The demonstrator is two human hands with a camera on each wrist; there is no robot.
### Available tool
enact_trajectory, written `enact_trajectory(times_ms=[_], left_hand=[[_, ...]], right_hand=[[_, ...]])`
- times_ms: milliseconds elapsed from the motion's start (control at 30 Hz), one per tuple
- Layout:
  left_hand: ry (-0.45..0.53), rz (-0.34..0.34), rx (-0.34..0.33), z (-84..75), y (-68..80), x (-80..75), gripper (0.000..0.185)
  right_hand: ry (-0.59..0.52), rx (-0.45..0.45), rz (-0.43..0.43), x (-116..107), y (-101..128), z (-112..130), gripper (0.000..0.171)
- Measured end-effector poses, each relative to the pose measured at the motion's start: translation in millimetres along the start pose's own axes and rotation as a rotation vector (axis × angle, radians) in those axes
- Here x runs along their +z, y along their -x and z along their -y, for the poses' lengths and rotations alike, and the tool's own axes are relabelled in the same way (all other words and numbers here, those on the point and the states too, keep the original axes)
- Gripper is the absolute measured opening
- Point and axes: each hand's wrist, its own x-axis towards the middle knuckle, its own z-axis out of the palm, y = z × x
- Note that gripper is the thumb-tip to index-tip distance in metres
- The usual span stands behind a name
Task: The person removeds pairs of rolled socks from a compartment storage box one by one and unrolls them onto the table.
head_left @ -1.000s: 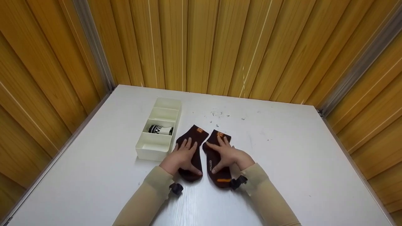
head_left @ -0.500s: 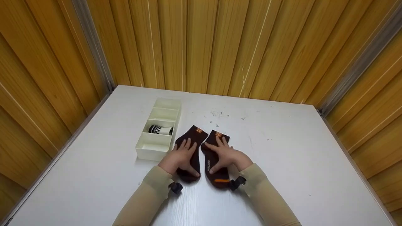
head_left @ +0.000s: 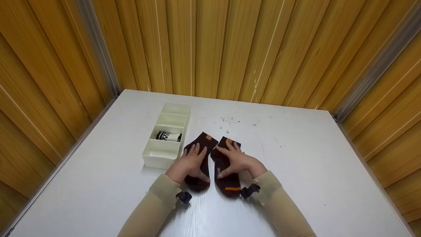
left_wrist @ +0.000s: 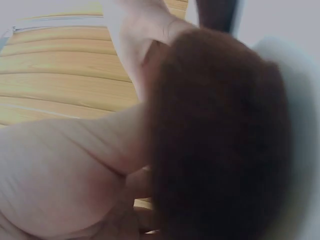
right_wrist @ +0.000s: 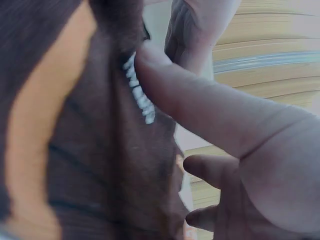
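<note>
Two dark brown socks lie side by side on the white table (head_left: 296, 171). My left hand (head_left: 190, 162) lies flat on the left sock (head_left: 201, 142), fingers straight. Flat on the right sock (head_left: 227, 185), which has an orange stripe near its toe and white lettering, rests my right hand (head_left: 237, 161). In the left wrist view the palm (left_wrist: 75, 170) presses against brown fabric (left_wrist: 220, 145). In the right wrist view my thumb (right_wrist: 200, 100) touches the sock (right_wrist: 90, 150) beside its white lettering.
A white divided organiser tray (head_left: 148, 154) stands just left of the socks, with a rolled black-and-white sock (head_left: 168, 136) in one compartment. Wooden panel walls close the table on three sides. Small dark specks (head_left: 230, 120) mark the table behind the socks.
Both hands have drawn the socks slightly closer together and nearer to me; the gap between the socks has narrowed.
</note>
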Motion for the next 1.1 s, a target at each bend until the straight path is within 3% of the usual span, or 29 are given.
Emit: enact_trajectory(times_ms=[167,333,467,600,700,833,1100], left_hand=[[0.177,-0.073,0.030,-4.9,7.3,-20.7,0.099],[0.401,-0.272,0.085,7.7,23.1,-51.1,0.061],[0.535,-0.450,0.015,35.8,36.5,-73.1,0.051],[0.638,-0.529,-0.107,71.7,46.7,-88.2,0.051],[0.680,-0.525,-0.212,97.1,50.3,-91.9,0.054],[0.717,-0.461,-0.305,122.4,51.1,-89.4,0.060],[0.870,-0.245,-0.349,147.2,46.6,-76.6,0.071]], right_hand=[[-0.118,-0.055,-0.160,-12,-2,8,0.079],[-0.358,-0.102,-0.337,-20,-11,19,0.048],[-0.496,-0.150,-0.390,-29,-24,34,0.042],[-0.617,-0.248,-0.402,-36,-46,52,0.042],[-0.718,-0.313,-0.387,-36,-67,66,0.043],[-0.816,-0.366,-0.360,-32,-91,85,0.044],[-0.818,-0.359,-0.268,-18,-122,115,0.044]])
